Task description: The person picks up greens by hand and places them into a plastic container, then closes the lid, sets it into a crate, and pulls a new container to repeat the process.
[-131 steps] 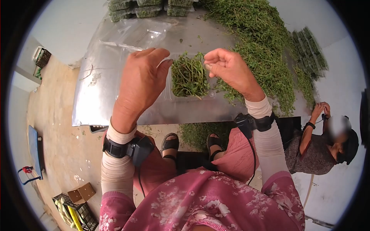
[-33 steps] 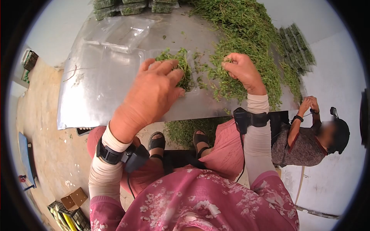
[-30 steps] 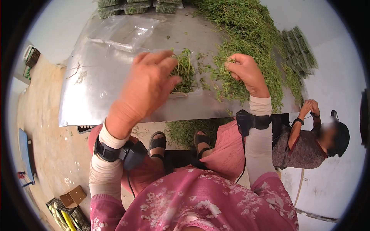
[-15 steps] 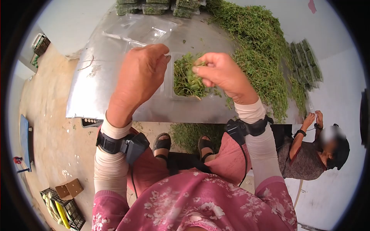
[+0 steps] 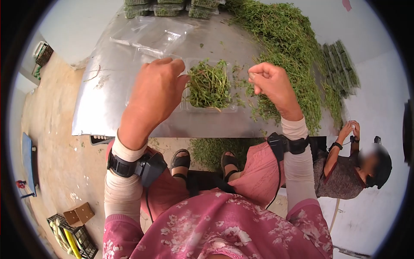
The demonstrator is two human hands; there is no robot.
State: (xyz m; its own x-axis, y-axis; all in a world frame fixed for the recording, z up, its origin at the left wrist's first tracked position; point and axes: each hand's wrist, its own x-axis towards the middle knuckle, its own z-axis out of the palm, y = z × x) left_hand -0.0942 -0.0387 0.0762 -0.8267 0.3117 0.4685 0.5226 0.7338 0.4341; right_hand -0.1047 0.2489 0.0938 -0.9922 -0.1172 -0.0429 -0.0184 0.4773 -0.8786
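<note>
A clear plastic clamshell box (image 5: pixel 210 109) lies open on the metal table, its tray filled with green leafy sprigs (image 5: pixel 210 84). At the tray's left side, over the transparent lid half, is my left hand (image 5: pixel 159 93), fingers curled and thumb near the greens; whatever it grips is hidden. To the right of the tray hovers my right hand (image 5: pixel 276 86), thumb and fingertips pinched together; anything between them is too small to make out. Loose bits of greens (image 5: pixel 238 88) lie between box and right hand. Beyond that hand spreads a big heap of greens (image 5: pixel 289 47).
Empty clear clamshells (image 5: pixel 157 36) sit behind my left hand. Filled boxes (image 5: pixel 167 9) are stacked at the far edge, and more packed boxes (image 5: pixel 340 64) stand at right. A co-worker (image 5: pixel 347 168) is at the right end. Crates (image 5: pixel 79 239) rest on the floor.
My right hand has moved right, away from the tray, leaving the sprigs it was touching inside. The left hand has shifted slightly down, staying by the box.
</note>
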